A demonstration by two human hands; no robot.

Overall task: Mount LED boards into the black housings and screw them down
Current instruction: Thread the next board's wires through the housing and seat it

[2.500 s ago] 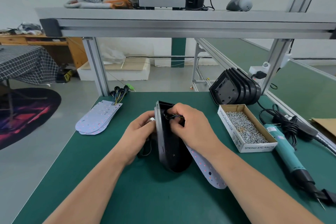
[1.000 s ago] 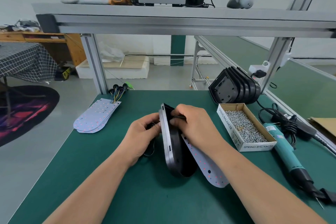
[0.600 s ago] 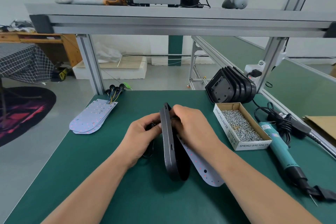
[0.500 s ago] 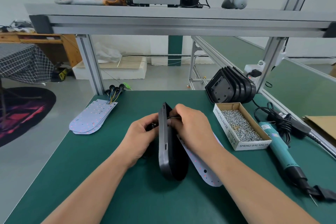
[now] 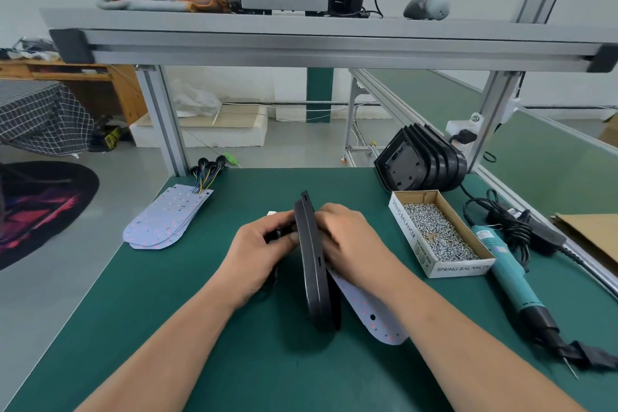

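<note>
A black housing (image 5: 313, 264) stands on edge on the green mat, its rim toward me. My left hand (image 5: 264, 251) is on its left side, fingers curled around a black wire or plug at the housing's back. My right hand (image 5: 347, 241) holds the housing's right side, fingers curled at its upper edge. A white LED board (image 5: 374, 314) with red dots lies slanted on the mat under my right wrist, against the housing's open face. What my right fingertips pinch is hidden.
A stack of LED boards (image 5: 167, 217) with coloured wires lies at the left. Nested black housings (image 5: 421, 160) lean at the back right. A cardboard box of screws (image 5: 438, 234) and a teal electric screwdriver (image 5: 511, 281) with its cable lie at the right. Frame posts stand behind.
The housing has been turned from showing its inside to nearly edge-on and tipped slightly. Both hands stayed at its top end; the LED board shifted a little beneath my right wrist.
</note>
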